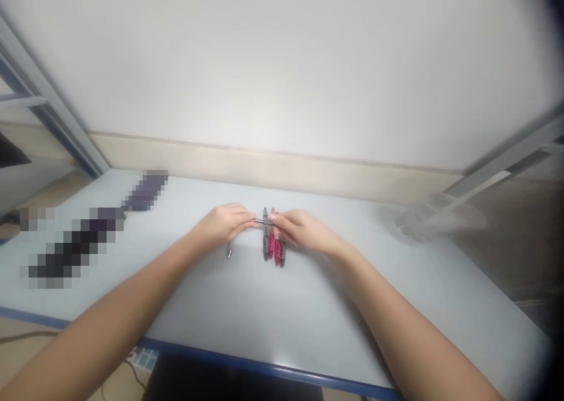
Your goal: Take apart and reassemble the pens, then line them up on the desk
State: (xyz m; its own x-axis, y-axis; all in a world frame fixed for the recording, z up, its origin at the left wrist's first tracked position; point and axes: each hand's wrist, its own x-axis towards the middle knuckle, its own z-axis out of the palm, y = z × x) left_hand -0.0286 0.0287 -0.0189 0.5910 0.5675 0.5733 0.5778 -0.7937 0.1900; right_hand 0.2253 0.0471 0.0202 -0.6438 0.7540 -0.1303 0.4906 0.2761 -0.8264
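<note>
A pen (259, 220) lies crosswise between my two hands, above the table. My left hand (227, 221) pinches its thin silvery end between closed fingertips. From the other side, my right hand (299, 227) is closed on its grey end, and the fingers cover part of it. Just below lie several grey and red pens in a row, among them a grey pen (266, 245) and a red pen (277, 251); the right fingers partly hide their upper ends. A small silvery-tipped piece (230, 249) rests under my left hand, its upper part hidden.
The pale table (247, 307) has a blue front edge and meets a white wall (273, 83) at the back. To the right stands a blurred, clear plastic bag or container (416, 221). Pixelated dark items (83, 242) lie at the left. Metal frame posts rise at both sides.
</note>
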